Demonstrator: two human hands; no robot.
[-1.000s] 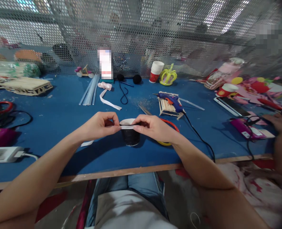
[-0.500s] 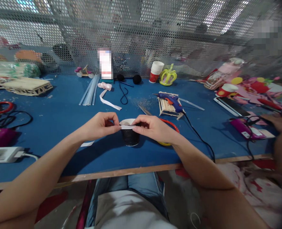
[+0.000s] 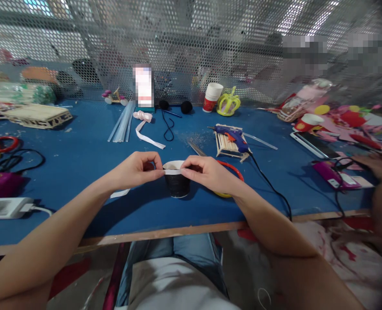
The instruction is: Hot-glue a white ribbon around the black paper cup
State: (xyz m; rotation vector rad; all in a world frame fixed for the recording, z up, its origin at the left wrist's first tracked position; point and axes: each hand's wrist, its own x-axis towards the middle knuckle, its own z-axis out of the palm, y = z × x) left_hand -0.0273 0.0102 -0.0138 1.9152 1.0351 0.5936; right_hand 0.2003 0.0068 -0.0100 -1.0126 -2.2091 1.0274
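Observation:
A small cup (image 3: 177, 186) wrapped in black stands upright on the blue table in front of me, its inside white. Across its near rim lies a white ribbon (image 3: 173, 172). At the rim's left side, my left hand (image 3: 142, 168) pinches the ribbon between thumb and fingers. My right hand (image 3: 203, 170) is closed on the ribbon at the right side, thumb against the rim. A loose white ribbon end (image 3: 120, 193) shows below my left wrist. Partly behind my right hand lie scissors (image 3: 232, 167) with red and yellow handles.
A blue glue gun (image 3: 231, 135) rests on a small stick rack, its cord running to the table's front edge. Glue sticks (image 3: 122, 122), a pink-white ribbon roll (image 3: 142, 116) and paper cups (image 3: 212, 97) stand farther back. At right, another person's arm (image 3: 381, 172) reaches in near a phone (image 3: 315, 144).
The ribbon now lies flatter and straighter along the cup's near rim. Both hands keep almost the same place and grip.

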